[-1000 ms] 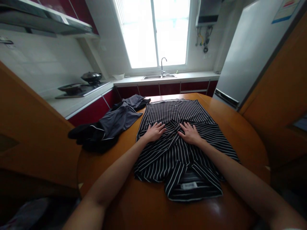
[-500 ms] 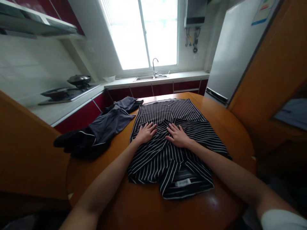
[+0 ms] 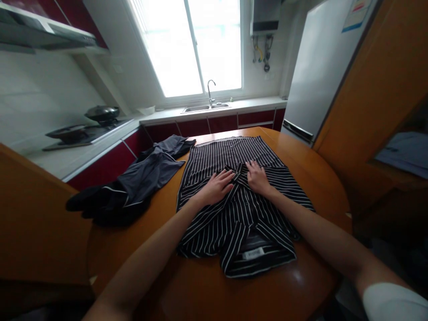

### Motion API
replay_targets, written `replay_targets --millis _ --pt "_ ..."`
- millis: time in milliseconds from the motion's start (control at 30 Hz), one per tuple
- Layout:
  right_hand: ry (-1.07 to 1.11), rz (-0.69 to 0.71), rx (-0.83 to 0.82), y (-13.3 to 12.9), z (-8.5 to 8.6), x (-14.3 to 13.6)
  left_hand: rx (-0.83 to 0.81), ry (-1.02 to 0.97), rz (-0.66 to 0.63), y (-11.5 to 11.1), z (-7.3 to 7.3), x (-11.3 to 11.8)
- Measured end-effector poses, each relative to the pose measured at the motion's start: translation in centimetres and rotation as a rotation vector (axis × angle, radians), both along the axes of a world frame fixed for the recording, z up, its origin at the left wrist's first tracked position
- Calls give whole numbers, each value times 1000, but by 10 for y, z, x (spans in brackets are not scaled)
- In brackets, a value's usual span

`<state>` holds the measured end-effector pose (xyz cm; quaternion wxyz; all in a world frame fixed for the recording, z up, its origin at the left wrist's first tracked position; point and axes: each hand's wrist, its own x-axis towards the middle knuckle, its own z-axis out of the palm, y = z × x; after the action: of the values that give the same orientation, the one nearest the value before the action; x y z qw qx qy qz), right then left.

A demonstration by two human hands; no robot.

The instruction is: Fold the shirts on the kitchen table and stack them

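Note:
A black shirt with white stripes point(image 3: 230, 154) is spread on the round wooden table point(image 3: 321, 178), its collar and neck label toward me. Both sleeves are folded inward across the front, and their cuffs meet near the middle. My left hand point(image 3: 218, 187) lies flat on the left part of the shirt beside the cuffs, fingers stretched out. On the other side of the cuffs, my right hand point(image 3: 257, 177) rests on the cloth with its fingers extended. Neither hand grips the fabric.
A dark grey and black garment point(image 3: 147, 174) lies at the table's left, partly over the edge. Beyond are a counter with a sink point(image 3: 197, 108), a stove with pans point(image 3: 102, 112), and a refrigerator point(image 3: 310, 76) at right. Wooden panels flank the table.
My left hand has slid right toward the cuffs. My right hand has shifted a little right and away from me. The whole view has turned slightly.

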<state>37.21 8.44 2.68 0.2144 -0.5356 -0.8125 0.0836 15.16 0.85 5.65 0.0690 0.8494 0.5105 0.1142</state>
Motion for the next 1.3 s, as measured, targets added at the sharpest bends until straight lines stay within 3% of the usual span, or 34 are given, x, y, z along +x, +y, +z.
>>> replay_targets --millis 100,267,1200,1300 --pt "-121 13 -99 -5 -8 -3 -14 52 -50 -8 -12 17" --pt "-184 10 -121 -10 -10 -8 -25 87 -64 -11 -27 18" --pt "-187 18 -115 -8 -6 -7 -6 106 -55 -9 -26 16" --pt "-196 16 -117 -8 -6 -7 -34 125 -53 -11 -20 17"
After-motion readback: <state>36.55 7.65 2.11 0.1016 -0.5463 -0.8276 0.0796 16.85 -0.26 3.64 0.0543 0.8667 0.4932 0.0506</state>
